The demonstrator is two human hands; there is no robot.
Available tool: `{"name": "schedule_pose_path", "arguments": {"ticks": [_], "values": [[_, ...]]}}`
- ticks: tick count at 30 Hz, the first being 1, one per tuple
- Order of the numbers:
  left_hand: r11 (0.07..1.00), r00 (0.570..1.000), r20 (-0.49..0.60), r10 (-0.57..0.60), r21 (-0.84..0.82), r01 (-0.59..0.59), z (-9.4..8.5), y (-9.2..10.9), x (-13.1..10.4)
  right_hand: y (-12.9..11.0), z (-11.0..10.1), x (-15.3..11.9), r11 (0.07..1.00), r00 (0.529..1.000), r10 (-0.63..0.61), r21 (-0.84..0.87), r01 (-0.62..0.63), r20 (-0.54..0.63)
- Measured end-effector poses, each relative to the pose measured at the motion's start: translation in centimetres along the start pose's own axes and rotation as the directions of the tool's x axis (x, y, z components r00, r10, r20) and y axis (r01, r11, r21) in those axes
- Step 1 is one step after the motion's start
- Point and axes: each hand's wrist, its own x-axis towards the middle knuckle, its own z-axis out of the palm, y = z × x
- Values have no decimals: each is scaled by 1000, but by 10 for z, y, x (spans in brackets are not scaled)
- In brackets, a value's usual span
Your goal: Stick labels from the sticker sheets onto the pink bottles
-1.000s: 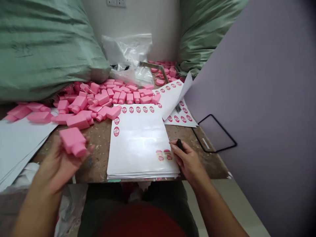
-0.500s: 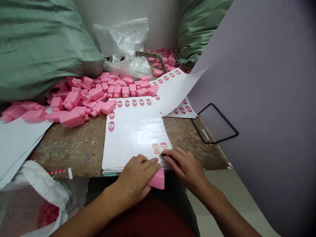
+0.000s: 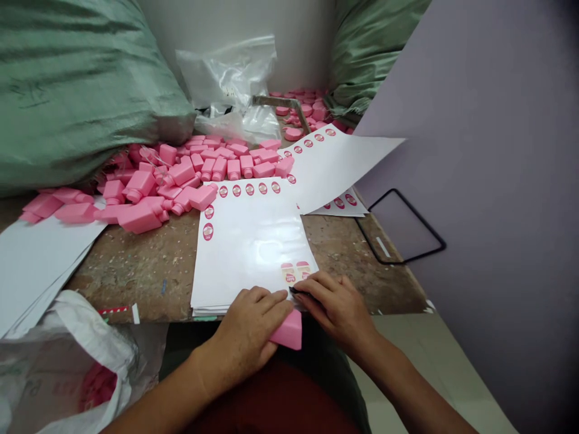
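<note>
My left hand (image 3: 256,322) is closed round a pink plastic bottle (image 3: 289,330) at the table's front edge, with the bottle's flat end sticking out past the fingers. My right hand (image 3: 337,307) pinches a small dark pointed tool (image 3: 301,292); its exact kind is unclear. The tool's tip is close to my left fingertips, just below two pink and cream labels (image 3: 295,272) on the label sheet (image 3: 244,247). Oval stickers (image 3: 250,189) run along that sheet's top and left edges. More sheets lie stacked under it.
Pink bottles (image 3: 140,184) are heaped behind the sheets, beside a large green sack (image 3: 85,102). A curled sticker sheet (image 3: 335,163) lies at back right, near a black wire frame (image 3: 400,226) against the partition (image 3: 488,181). A plastic bag (image 3: 67,361) hangs at front left.
The tool in my right hand has moved down and left from the labels, nearer my left fingers and the bottle. My left hand keeps its hold. The view has shifted slightly.
</note>
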Motion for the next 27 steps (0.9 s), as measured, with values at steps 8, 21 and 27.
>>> {"name": "schedule_pose_path", "arguments": {"ticks": [8,21,27], "values": [[999,1000,-1,-1,-35,1,0,-2,1,5,0,-1,1000,1000,-13,17,13,6],[997,1000,15,-9,-76,11,-4,0,2,2,7,1,1000,1000,-23,18,23,-1],[993,999,20,-28,-117,30,-5,-1,2,5,4,6,970,992,120,206,-128,50]]}}
